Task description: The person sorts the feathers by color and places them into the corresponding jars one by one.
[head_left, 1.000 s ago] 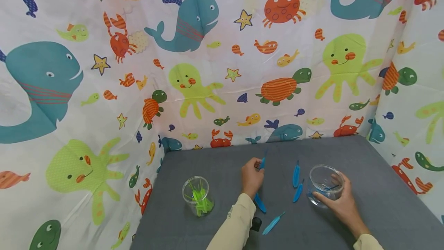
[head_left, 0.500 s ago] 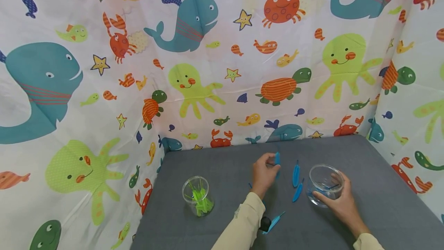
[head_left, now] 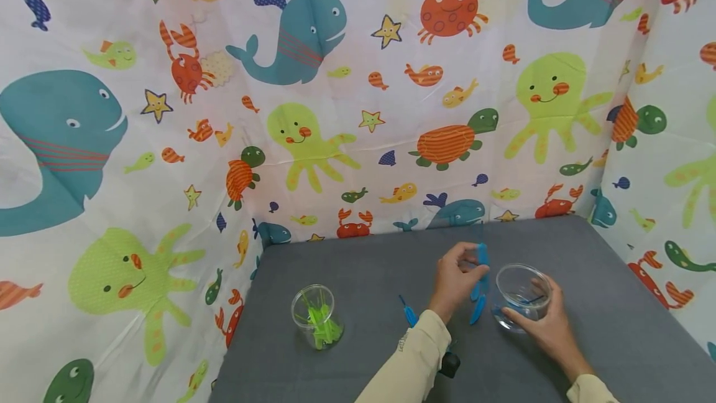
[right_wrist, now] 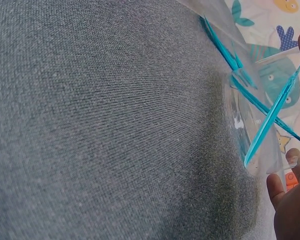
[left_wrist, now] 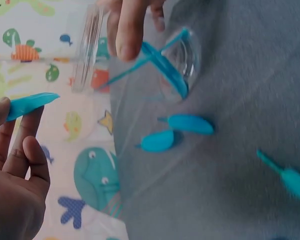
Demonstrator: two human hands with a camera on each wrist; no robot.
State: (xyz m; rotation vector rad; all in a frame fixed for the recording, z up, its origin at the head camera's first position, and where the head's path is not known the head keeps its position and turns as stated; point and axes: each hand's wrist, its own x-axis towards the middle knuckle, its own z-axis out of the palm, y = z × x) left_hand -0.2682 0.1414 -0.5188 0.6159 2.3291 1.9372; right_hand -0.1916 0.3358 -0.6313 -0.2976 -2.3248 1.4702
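Observation:
Between thumb and fingers, my left hand (head_left: 455,278) pinches a blue feather (left_wrist: 31,105), which points up to the left of a clear plastic jar (head_left: 510,303). My right hand (head_left: 554,322) grips this jar around its right side, the thumb across its front. Crossed blue feathers (right_wrist: 270,122) are inside it, seen in both wrist views. Two more blue feathers lie on the table beside the jar; one (left_wrist: 190,124) is just behind the other (left_wrist: 157,141) in the left wrist view. Another blue feather (head_left: 409,314) lies left of my left forearm, which partly covers it.
A second clear jar (head_left: 304,323) with green feathers (head_left: 323,328) stands on the left of the grey table (head_left: 363,278). A white curtain (head_left: 330,204) printed with sea animals encloses the back and sides. A black device (head_left: 449,365) sits at my left sleeve.
My left hand has carried the pinched feather rightward, toward the jar, and now overlaps the feathers beside it. My right hand and the jar have stayed in place.

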